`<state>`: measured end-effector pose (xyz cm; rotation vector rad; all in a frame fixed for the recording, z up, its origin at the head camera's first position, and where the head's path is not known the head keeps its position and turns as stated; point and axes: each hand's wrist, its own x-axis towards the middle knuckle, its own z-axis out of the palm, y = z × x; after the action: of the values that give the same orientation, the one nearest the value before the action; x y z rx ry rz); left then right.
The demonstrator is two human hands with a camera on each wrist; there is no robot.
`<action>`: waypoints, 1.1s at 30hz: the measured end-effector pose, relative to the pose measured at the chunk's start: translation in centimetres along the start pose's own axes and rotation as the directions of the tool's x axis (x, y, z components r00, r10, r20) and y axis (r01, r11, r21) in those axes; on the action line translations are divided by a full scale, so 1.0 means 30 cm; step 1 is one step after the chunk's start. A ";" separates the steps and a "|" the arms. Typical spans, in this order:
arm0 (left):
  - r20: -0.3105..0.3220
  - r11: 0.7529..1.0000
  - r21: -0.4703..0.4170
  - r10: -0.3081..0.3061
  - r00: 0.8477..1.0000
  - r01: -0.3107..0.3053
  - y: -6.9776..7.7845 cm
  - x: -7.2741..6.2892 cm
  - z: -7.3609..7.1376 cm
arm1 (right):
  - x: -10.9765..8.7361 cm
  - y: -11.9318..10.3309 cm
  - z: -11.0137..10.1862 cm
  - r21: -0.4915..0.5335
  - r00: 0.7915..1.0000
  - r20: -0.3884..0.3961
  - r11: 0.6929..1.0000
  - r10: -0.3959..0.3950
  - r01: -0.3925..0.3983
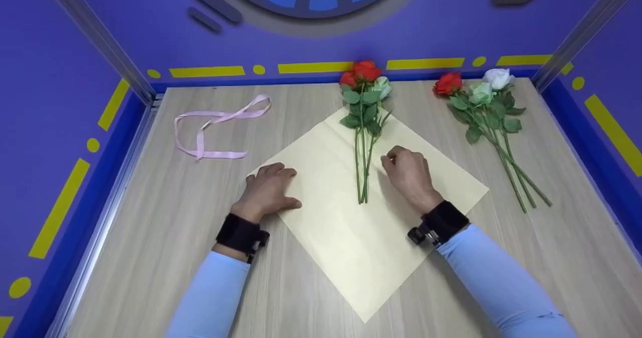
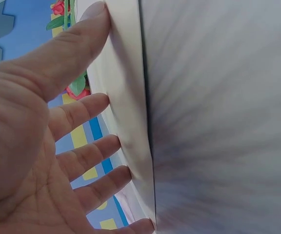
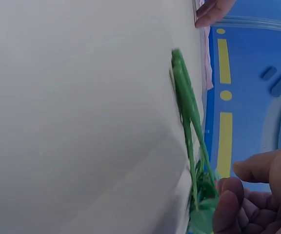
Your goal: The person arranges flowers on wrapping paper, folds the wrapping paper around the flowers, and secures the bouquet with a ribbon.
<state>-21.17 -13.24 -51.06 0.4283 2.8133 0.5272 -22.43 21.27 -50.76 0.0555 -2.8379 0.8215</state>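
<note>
We're seeing the rose bunch (image 1: 370,111) lying on the cream paper (image 1: 351,258) across the bench (image 1: 135,258), its blooms reaching beyond the sheet's far corner. Our left hand (image 1: 267,190) is resting spread at the left corner, its grip released; our right hand (image 1: 410,177) is sitting just beside the stems, loosely curled, grasping nothing we're able to see. We're judging two dangers: brushing knuckles could be rolling stems apart, and dragging left fingers could be skewing that unfastened sheet.

Pale blue sleeves (image 1: 210,295) are worn with wide black wristbands (image 1: 445,221), each bearing a small dark camera (image 1: 416,235).
</note>
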 end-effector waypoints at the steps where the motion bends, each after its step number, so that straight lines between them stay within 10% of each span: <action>1: 0.000 1.000 0.002 0.000 1.000 0.000 -0.001 -0.001 0.000 | 0.000 0.025 -0.016 -0.017 0.999 -0.032 1.000 -0.015 0.014; 9: 0.013 1.000 0.014 -0.001 1.000 0.000 -0.001 -0.002 0.000 | -0.010 0.272 -0.170 -0.201 0.982 -0.187 0.979 -0.006 -0.032; 18: 0.017 1.000 0.002 -0.007 1.000 0.007 -0.005 -0.001 0.002 | -0.025 0.492 -0.319 -0.271 0.970 -0.053 0.931 0.239 -0.245; 33: 0.013 1.000 -0.004 -0.006 1.000 0.006 0.005 -0.001 -0.005 | -0.028 0.581 -0.369 -0.301 0.949 0.015 0.907 0.314 -0.296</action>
<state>-21.14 -13.17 -50.88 0.4214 2.8001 0.5270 -21.28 41.89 -50.91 -0.4231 -3.0400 0.4394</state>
